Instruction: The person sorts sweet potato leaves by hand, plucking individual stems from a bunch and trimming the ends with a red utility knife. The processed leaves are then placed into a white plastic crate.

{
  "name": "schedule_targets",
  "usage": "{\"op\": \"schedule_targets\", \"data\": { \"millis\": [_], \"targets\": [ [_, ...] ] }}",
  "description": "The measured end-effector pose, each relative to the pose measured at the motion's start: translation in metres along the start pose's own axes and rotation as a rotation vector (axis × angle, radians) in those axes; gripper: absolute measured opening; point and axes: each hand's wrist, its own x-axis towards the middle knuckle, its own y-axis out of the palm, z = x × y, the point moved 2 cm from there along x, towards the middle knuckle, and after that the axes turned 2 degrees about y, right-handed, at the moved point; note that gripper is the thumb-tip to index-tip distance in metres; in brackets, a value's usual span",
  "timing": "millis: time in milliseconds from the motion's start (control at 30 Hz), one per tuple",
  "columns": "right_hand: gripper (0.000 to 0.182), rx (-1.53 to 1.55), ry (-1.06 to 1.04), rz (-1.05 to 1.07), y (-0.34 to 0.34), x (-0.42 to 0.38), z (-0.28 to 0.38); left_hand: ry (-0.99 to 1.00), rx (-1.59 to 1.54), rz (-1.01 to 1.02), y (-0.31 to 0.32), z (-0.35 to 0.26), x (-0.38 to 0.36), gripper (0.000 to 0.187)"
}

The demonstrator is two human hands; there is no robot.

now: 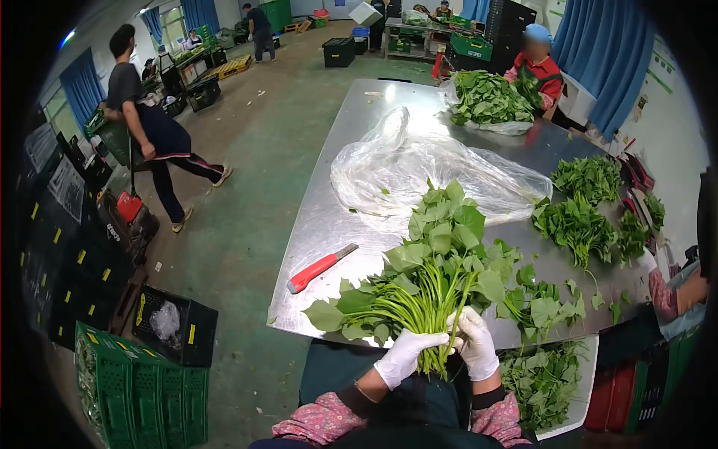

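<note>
A large bunch of leafy green stems point(430, 288) leans over the front edge of the metal table, leaves pointing away from me. My left hand point(406, 358), in a white glove, is closed around the lower stems from the left. My right hand point(473, 343), gloved too, pinches stems at the bunch's right side. Cut stem ends stick out below both hands. Left of the bunch lies a red-handled knife point(323, 268) with a short blade. Loose leafy sprigs point(542, 307) are scattered to the right.
A clear plastic bag point(441, 170) lies crumpled on the metal table point(318, 217). Tied green bunches point(580, 228) rest at the right. A white bin of leaves point(550, 389) stands below. Across the table a person in red point(537, 71) handles greens. Another person point(149, 112) walks at left near green crates point(142, 389).
</note>
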Motion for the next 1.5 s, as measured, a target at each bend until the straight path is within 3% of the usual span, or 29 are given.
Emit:
{"op": "schedule_targets", "data": {
  "millis": [67, 200, 267, 300, 333, 400, 467, 533, 600, 700, 867, 933, 1000, 1067, 1133, 1167, 1200, 1267, 1333, 1367, 1500],
  "targets": [
    [0.017, -0.183, 0.032, -0.031, 0.033, -0.006, 0.016, -0.004, 0.009, -0.004, 0.0, -0.003, -0.001, 0.033],
    [0.011, -0.193, 0.078, -0.078, 0.03, -0.005, 0.011, 0.027, 0.111, -0.026, -0.002, -0.004, -0.002, 0.023],
    [0.02, -0.176, 0.04, -0.08, 0.033, -0.007, 0.016, 0.106, 0.112, -0.1, 0.002, -0.006, -0.002, 0.02],
    [0.024, -0.539, -0.266, -0.096, 0.005, 0.007, 0.006, 0.109, 0.117, -0.11, 0.0, -0.01, 0.002, 0.019],
    [0.022, -0.693, -0.203, -0.257, 0.0, 0.0, 0.02, 0.093, 0.105, -0.21, -0.004, -0.011, 0.007, 0.018],
    [0.015, -1.15, -0.503, -0.511, -0.034, -0.002, 0.038, 0.017, 0.036, -0.226, -0.016, -0.014, 0.02, 0.02],
    [0.012, -1.275, -0.601, -0.792, -0.066, -0.008, 0.058, -0.017, 0.007, -0.216, -0.008, -0.022, 0.028, 0.022],
    [0.013, -1.249, -0.568, -0.976, -0.089, -0.013, 0.07, -0.059, -0.065, -0.214, -0.004, -0.02, 0.033, 0.022],
    [0.015, -1.423, -0.566, -1.028, -0.112, -0.009, 0.066, -0.094, -0.088, -0.2, -0.003, -0.017, 0.031, 0.022],
    [0.016, -1.688, -0.227, -1.04, -0.13, -0.007, 0.058, -0.107, -0.077, -0.162, -0.007, -0.014, 0.025, 0.022],
    [0.012, -1.708, -0.501, -0.961, -0.124, -0.021, 0.09, 0.207, 0.011, -0.249, 0.016, -0.038, 0.008, 0.014],
    [0.014, -1.747, -0.631, -0.854, -0.096, -0.028, 0.11, 0.28, 0.113, -0.347, 0.029, -0.052, 0.006, 0.007],
    [0.015, -1.978, -0.653, -0.67, -0.074, -0.027, 0.126, 0.425, 0.266, -0.373, 0.032, -0.059, 0.009, 0.008],
    [0.015, -2.115, -0.677, -0.476, -0.047, -0.024, 0.139, 0.319, 0.377, -0.539, 0.056, -0.068, 0.003, 0.013],
    [0.013, -2.16, -0.71, -0.275, -0.016, -0.022, 0.151, 0.284, 0.517, -0.526, 0.05, -0.061, 0.013, 0.019],
    [0.009, -2.203, -0.717, -0.18, -0.005, -0.02, 0.153, 0.318, 0.644, -0.461, 0.044, -0.055, 0.022, 0.022],
    [0.01, -2.213, -0.7, -0.06, 0.008, -0.02, 0.156, 0.097, 0.642, -0.474, 0.048, -0.053, 0.03, 0.024],
    [0.015, -2.23, -0.677, 0.171, 0.035, -0.022, 0.163, 0.2, 1.02, -0.298, 0.041, -0.039, 0.041, 0.025],
    [0.011, -2.214, -0.718, 0.285, 0.054, -0.021, 0.165, 0.166, 0.713, -0.183, 0.044, -0.033, 0.047, 0.026],
    [0.008, -2.21, -0.768, 0.322, 0.061, -0.018, 0.168, 0.138, 0.778, -0.141, 0.047, -0.035, 0.044, 0.027],
    [0.007, -2.189, -0.861, 0.429, 0.069, -0.006, 0.164, -0.103, 0.304, 0.082, 0.042, -0.029, 0.03, 0.031]
  ]
}}
